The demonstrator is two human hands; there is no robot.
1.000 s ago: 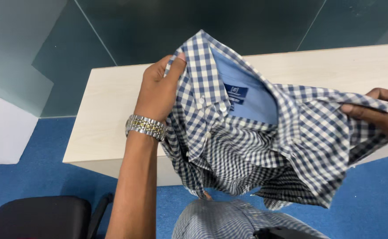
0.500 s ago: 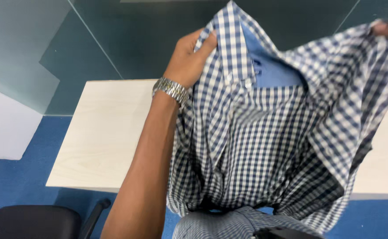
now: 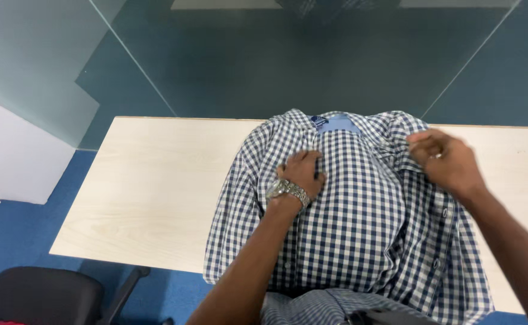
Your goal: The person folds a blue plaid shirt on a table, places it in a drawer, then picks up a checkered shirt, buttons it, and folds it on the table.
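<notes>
At 8 o'clock I noted a black chair [image 3: 41,295]. The checked shirt [image 3: 360,235] lay on the pale tabletop [image 3: 149,186], hem overhanging at 6 o'clock. My left hand [image 3: 303,173] pressed flat, fingers spread. My right hand [image 3: 447,161] pinched the placket at 2 o'clock. Best practice, I judged: smooth outward, collar squared.

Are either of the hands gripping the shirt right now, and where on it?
Left hand lies flat on the checked shirt, below the collar. Right hand pinches fabric at its shoulder.
</notes>
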